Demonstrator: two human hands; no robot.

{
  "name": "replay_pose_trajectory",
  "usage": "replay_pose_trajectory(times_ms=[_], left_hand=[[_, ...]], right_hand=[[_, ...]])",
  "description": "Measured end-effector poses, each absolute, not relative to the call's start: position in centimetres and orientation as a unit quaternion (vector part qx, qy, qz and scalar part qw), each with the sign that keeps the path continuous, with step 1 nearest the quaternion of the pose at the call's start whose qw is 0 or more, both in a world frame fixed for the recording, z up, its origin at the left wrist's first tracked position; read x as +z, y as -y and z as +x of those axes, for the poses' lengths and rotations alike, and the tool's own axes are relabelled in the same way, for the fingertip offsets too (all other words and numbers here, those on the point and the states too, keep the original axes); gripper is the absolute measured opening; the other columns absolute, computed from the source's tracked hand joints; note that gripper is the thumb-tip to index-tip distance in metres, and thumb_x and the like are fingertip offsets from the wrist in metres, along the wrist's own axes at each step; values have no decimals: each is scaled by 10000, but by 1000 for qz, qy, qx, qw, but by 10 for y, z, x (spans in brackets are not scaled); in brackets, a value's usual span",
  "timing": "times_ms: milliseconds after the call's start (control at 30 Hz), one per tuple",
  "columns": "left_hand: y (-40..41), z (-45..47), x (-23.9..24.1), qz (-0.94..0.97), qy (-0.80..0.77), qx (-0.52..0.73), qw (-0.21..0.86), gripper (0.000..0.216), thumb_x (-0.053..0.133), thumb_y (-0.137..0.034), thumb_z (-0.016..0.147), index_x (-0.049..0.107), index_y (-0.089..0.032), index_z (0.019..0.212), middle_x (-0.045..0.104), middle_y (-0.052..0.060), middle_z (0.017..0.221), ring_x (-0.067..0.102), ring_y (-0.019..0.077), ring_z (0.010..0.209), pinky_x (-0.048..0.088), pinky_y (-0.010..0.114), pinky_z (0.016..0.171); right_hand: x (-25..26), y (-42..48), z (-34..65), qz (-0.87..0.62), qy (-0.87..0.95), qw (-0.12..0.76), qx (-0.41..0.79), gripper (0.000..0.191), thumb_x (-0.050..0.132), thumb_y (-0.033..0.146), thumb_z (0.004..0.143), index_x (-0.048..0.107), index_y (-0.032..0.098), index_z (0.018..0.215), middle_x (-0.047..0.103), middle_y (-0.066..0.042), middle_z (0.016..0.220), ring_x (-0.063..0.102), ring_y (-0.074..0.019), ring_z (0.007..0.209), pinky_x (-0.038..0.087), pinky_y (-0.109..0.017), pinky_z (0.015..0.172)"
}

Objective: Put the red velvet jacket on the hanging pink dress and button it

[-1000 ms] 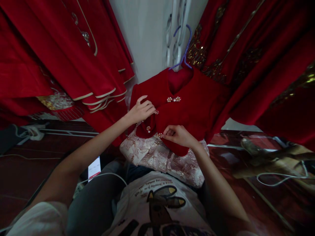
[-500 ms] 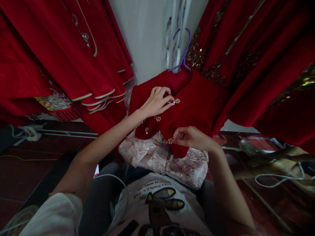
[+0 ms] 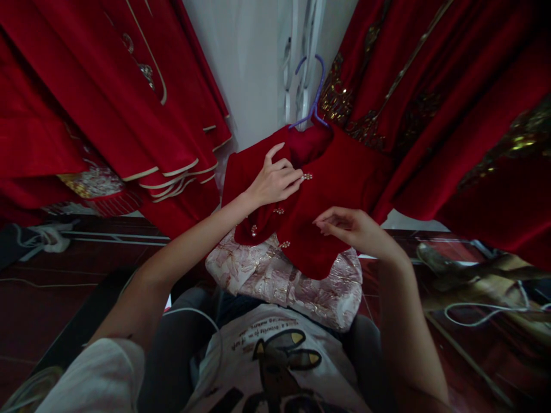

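A red sleeveless top hangs on a purple hanger, its lower part resting over a pale pink brocade bundle on my lap. My left hand lies over the upper front, index finger lifted. Its thumb and other fingertips close on the left end of a beaded flower clasp below the neckline. Loosely curled, my right hand is over the lower right front with nothing visible in its fingers. Other beaded flower ornaments, a middle one and a lower one, sit along the front edges.
Red garments with pale piping hang at left. More red garments with gold sequins hang at right. Behind the hanger is a white panel with metal scrollwork. A white cable lies at lower right.
My right hand has let go of the lower flower ornament and moved up and to the right. My left index finger has lifted. The garment's right front lies flatter.
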State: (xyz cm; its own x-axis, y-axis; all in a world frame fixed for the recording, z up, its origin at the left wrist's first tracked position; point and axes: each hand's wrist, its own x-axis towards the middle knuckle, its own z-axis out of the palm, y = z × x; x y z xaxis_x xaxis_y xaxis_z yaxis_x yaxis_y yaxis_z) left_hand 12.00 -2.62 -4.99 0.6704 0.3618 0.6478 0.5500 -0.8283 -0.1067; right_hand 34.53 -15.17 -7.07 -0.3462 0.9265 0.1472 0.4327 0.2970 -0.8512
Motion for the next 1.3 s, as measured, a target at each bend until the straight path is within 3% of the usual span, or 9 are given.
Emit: replay_pose_trajectory(times_ms=[133, 267, 400, 567, 667, 767, 933, 1100, 1300], left_hand=[[21, 116, -53, -909, 222, -310, 166, 234, 440, -254, 957, 669, -261, 1007, 688, 0, 791, 625, 191, 869, 219, 634, 1133], [18, 118, -50, -919, 201, -282, 189, 280, 376, -294, 992, 632, -226, 1082, 706, 16, 815, 642, 185, 836, 282, 568, 1123], [16, 121, -41, -927, 211, -219, 220, 355, 320, -304, 992, 611, -117, 1069, 696, 85, 785, 650, 216, 791, 351, 505, 1051], [19, 109, -26, -917, 230, -151, 290, 401, 301, -291, 971, 646, -89, 998, 701, 136, 787, 641, 269, 807, 408, 448, 877], [18, 92, -15, -897, 288, -149, 301, 385, 322, -253, 946, 667, -84, 968, 693, 126, 730, 642, 264, 757, 396, 459, 873], [7, 74, -3, -886, 327, -85, 318, 347, 380, -225, 897, 677, -91, 776, 659, 100, 635, 639, 226, 700, 383, 452, 919], [-16, 60, 16, -896, 344, -140, 244, 363, 414, -358, 911, 653, -116, 786, 604, 38, 620, 622, 217, 926, 310, 461, 1056], [-21, 53, 20, -887, 373, -170, 213, 339, 421, -375, 919, 623, -130, 803, 592, 53, 710, 604, 254, 1003, 281, 488, 1079], [-14, 44, 12, -883, 371, -166, 236, 403, 316, -382, 965, 610, -114, 906, 615, 80, 826, 574, 242, 1047, 263, 485, 1110]], right_hand=[[-62, 144, 334, -478, 697, 439, 304, 326, 639, 475, 860, 699, 189, 1005, 725, -89, 1029, 684, -200, 940, 566, -339, 857], [-44, 113, 307, -450, 657, 554, 245, 482, 491, 548, 934, 619, 201, 1245, 650, -97, 1267, 619, -208, 1182, 507, -380, 1027], [-38, 75, 277, -448, 684, 526, 234, 645, 307, 607, 978, 440, 181, 1444, 542, -109, 1417, 514, -219, 1324, 449, -412, 1090], [-53, 69, 272, -603, 646, 459, 91, 946, 400, 742, 871, 315, 30, 1488, 415, -293, 1457, 350, -400, 1413, 321, -573, 1128], [-55, 82, 292, -649, 625, 432, -22, 953, 381, 725, 885, 263, -9, 1482, 412, -345, 1410, 364, -444, 1377, 306, -616, 1091], [-49, 87, 319, -673, 614, 404, -88, 874, 359, 705, 903, 353, -5, 1414, 473, -341, 1329, 430, -444, 1308, 346, -610, 1040], [-35, 66, 360, -708, 596, 344, -159, 767, 338, 691, 920, 531, 14, 1223, 562, -329, 1218, 501, -438, 1220, 342, -634, 1000], [-25, 51, 387, -733, 602, 273, -160, 757, 336, 687, 923, 654, 8, 1030, 648, -315, 1024, 585, -404, 1106, 397, -570, 958], [0, 70, 397, -739, 639, 210, -39, 711, 357, 743, 894, 694, 123, 802, 647, -142, 699, 644, -247, 761, 441, -340, 697]])
